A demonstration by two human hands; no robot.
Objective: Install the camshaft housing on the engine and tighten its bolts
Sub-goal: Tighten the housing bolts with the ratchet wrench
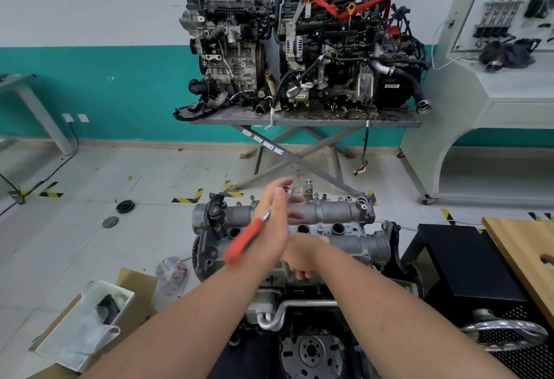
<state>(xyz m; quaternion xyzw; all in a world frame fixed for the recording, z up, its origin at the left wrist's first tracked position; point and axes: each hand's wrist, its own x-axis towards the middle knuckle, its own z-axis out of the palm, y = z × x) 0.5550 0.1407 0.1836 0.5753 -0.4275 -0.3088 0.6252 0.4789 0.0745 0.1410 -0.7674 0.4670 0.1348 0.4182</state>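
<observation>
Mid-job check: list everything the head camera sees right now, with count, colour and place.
housing: one, grey, on the near engine
ratchet: one, red grip, blurred, at the left hand
engines: two, dark, on the far table
table: one, grey, by the wall
box: one, cardboard, floor at left
discs: two, dark, floor at left
board: one, wooden, right edge
left hand: over the housing, fingers straight
right hand: on the housing's near edge, fingers curled over it

left arm: reaches in from near left, forearm bare | left grip: fingers straight, pointing far, thumb side up | right arm: reaches in from near right, crossing behind left wrist | right grip: fingers curled downward, mostly hidden, state unclear
</observation>
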